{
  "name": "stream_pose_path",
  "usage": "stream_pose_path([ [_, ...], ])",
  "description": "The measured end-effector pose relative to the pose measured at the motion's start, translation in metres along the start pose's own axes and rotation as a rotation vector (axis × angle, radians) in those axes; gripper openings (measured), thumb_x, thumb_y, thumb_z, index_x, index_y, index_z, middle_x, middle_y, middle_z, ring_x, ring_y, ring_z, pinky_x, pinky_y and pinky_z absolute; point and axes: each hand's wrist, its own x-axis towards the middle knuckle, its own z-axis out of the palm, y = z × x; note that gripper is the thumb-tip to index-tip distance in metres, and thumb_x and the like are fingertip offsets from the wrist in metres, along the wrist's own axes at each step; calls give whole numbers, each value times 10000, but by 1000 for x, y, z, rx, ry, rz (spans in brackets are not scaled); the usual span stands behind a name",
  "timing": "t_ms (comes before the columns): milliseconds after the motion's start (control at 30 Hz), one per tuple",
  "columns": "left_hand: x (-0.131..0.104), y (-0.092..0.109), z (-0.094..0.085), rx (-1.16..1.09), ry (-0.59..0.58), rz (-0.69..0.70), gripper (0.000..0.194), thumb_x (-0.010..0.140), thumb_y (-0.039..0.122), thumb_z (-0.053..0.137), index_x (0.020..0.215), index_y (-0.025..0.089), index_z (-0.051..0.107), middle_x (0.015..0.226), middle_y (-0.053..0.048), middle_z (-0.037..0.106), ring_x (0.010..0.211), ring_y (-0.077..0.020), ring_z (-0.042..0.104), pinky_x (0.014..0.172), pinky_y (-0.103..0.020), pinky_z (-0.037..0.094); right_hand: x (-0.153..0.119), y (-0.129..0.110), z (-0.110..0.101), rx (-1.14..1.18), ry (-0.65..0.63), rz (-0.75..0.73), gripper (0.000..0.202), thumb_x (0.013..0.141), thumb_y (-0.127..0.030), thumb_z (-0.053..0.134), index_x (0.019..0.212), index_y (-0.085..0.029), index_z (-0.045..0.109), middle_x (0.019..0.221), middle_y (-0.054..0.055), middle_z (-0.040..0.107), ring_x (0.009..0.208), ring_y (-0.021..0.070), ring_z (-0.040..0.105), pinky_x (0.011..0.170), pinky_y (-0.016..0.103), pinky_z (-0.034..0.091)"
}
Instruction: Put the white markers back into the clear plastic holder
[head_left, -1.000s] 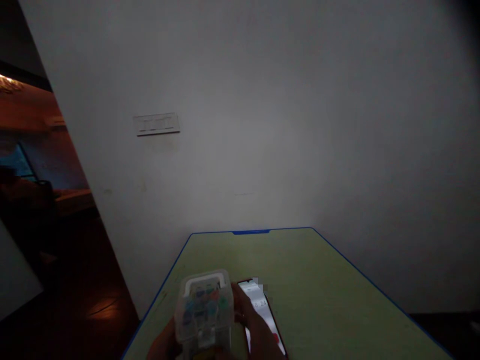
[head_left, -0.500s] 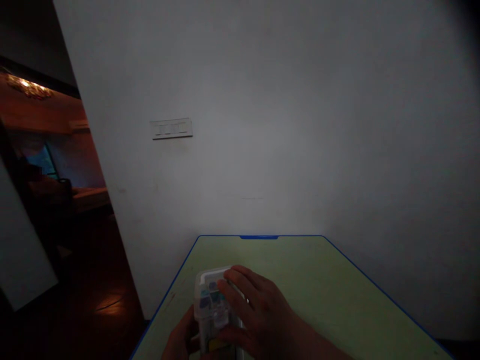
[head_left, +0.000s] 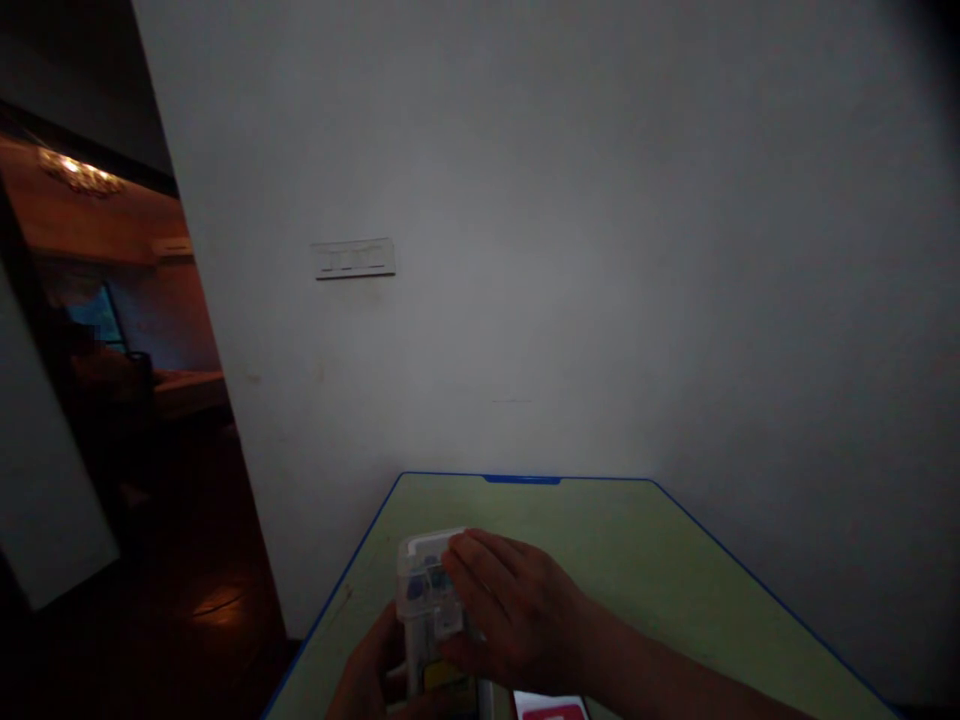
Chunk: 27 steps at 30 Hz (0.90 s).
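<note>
Right hand (head_left: 529, 610) moved from box side onto lid (head_left: 420, 558), gripping it; left hand (head_left: 364, 672) curled around box (head_left: 417, 645). Lid on, latch unclear.

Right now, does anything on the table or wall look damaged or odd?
Small flaws only: a scuff on the table, at left; a thin line and smudges on the wall behind, marring plain surfaces.

Phone (head_left: 551, 706) cut off below

The table (head_left: 675, 590) is plain pale green, edged blue. The clear box (head_left: 414, 605) bears yellow low down. The wall (head_left: 540, 250) looks grey
</note>
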Motion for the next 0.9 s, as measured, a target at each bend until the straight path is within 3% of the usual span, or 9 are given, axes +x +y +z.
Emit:
stream_pose_path([
  [267,-1,11,7,-21,-22,-4,505,568,324,731,1014,184,543,909,-68,666,839,-250,617,689,-319,491,2,1,1,-5,26,-2,409,829,-391,388,940,-41,571,869,188,627,828,243,575,680,357,495],
  [367,1,5,5,-23,-6,2,530,553,341,736,1019,184,538,953,-84,661,834,-256,621,680,-330,495,3,3,-4,108,-67,82,443,811,-448,403,989,-72,553,914,168,615,865,232,562,702,354,479],
  [500,1,-1,3,-16,-8,0,584,549,339,740,1062,183,510,985,-107,654,837,-272,626,699,-358,497,10,12,-12,265,-243,376,448,761,-455,496,1080,-141,520,1051,121,572,940,212,532,761,335,436],
  [667,1,6,4,49,-5,-5,657,545,356,743,1117,171,479,999,-128,650,848,-278,626,731,-366,490,26,27,-19,477,-469,478,379,745,-507,497,840,-156,605,779,49,618,683,144,538,600,242,376],
  [800,3,11,5,52,-46,3,603,550,348,741,1081,177,511,971,-106,665,854,-273,626,721,-348,495,32,33,-18,548,-505,546,373,757,-484,495,816,-141,627,713,38,614,595,108,490,528,213,307],
  [900,4,13,6,73,-55,-25,589,543,320,744,1071,179,525,940,-94,677,851,-275,628,734,-356,494,32,39,-9,604,-502,625,293,782,-374,492,806,-120,637,657,20,599,543,81,456,503,199,284],
])
